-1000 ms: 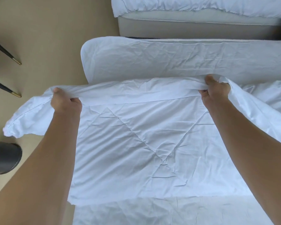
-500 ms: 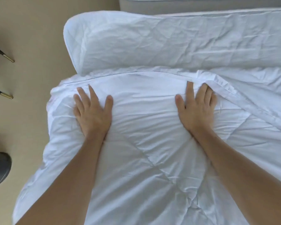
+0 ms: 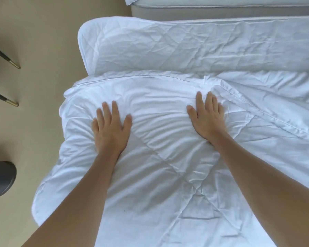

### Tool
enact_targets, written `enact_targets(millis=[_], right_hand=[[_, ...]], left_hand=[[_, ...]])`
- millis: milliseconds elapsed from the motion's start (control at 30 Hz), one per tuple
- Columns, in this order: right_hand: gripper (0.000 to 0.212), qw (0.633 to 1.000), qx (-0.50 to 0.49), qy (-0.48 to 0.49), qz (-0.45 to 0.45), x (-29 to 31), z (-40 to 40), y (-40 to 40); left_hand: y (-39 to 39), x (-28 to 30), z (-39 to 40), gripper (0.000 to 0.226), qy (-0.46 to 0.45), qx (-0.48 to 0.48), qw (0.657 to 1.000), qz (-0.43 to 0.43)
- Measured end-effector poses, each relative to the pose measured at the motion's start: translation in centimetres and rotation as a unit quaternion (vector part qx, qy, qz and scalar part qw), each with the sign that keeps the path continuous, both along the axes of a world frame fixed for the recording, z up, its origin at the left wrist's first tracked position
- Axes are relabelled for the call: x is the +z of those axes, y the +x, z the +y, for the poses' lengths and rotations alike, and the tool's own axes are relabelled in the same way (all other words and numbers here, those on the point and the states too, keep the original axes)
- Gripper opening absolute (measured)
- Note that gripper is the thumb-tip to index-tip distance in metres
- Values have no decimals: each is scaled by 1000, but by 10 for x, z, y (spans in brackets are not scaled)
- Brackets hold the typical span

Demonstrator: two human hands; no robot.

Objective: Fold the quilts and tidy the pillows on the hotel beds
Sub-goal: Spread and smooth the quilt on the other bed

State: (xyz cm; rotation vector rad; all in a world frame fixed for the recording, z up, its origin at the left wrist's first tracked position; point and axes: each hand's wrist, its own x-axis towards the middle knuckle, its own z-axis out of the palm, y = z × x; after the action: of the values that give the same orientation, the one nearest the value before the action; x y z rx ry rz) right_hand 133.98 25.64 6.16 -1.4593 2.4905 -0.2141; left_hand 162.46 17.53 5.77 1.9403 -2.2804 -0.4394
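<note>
white diamond-stitched quilt (image 3: 168,166), beige floor (image 3: 43,50)

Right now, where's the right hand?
In the head view the right hand lies flat on the folded quilt, right of centre, fingers pointing at the quilt's far edge, with the left hand flat beside it.

A tan floor (image 3: 39,86) fills the left side of the frame. Two dark furniture legs with brass tips (image 3: 9,60) (image 3: 6,100) enter from the left edge, one above the other. A dark rounded object (image 3: 0,179), too cropped to identify, sits at lower left.
</note>
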Motion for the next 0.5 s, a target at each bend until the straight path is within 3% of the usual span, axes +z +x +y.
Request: enact_targets(millis=[167,333,500], right_hand=[[84,999,35,18,2,12,74,37],[82,998,52,40,-1,24,162,73],[99,998,45,40,-17,49,220,97]], left_hand=[[22,15,75,73,27,-50,998,-20],[42,27,147,76,21,-104,993,-58],[58,46,205,79,25,-109,992,-59]])
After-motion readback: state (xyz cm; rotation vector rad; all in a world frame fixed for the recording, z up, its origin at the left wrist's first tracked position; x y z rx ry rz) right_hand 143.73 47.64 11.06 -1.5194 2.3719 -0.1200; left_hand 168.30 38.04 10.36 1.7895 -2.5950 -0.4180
